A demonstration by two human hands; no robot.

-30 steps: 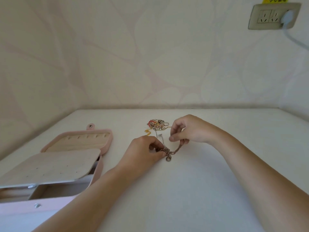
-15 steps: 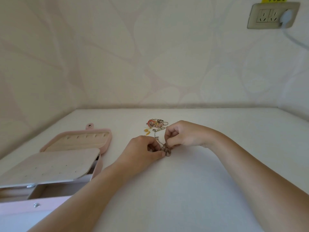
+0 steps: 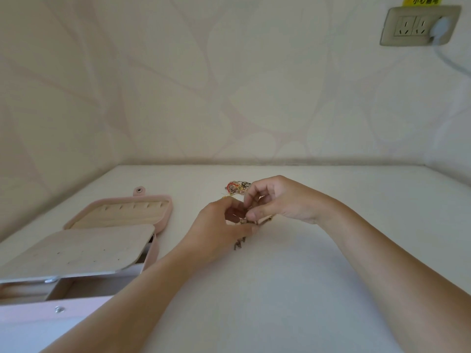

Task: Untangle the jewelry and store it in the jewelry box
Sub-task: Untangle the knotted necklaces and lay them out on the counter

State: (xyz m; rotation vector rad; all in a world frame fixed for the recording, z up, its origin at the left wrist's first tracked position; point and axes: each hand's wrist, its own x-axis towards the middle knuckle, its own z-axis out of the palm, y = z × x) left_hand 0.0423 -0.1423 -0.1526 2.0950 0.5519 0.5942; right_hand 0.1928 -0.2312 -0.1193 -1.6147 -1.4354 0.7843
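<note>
Both hands meet mid-tabletop (image 3: 305, 276) over one dark chain (image 3: 239, 244). The left hand (image 3: 216, 228) pinches it between thumb and fingers, and the right hand (image 3: 280, 200), fingers curled, pinches it just to the right. One end trails to the tabletop below the left fingertips. One tangled heap of jewelry (image 3: 235, 188) lies just beyond the hands, on the far side. One pink jewelry box (image 3: 167, 212) lies open, well apart on the left.

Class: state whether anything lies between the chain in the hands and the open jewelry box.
Nothing visible does. The left hand and right hand pinch the chain; only bare table lies between it and the jewelry box.
</note>
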